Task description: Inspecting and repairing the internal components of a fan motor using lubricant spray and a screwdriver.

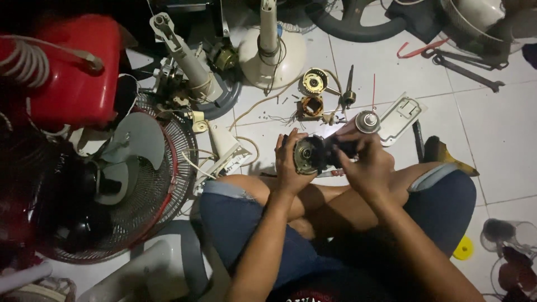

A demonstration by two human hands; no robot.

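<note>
A pale tiled floor [503,134] is crowded with fan parts: a wire fan guard [159,190] at left, a white fan base [279,56] ahead, a copper-wound stator [311,106] and wrenches [464,67] at far right. The dim light blurs the small parts, and a red object [72,67] is cut off at the left edge. Above the crossed legs, the left hand [291,162] curls its fingers around a dark fan motor [313,154], while the right hand [366,159] grips its other end with bent fingers; its fingertips are hidden.
</note>
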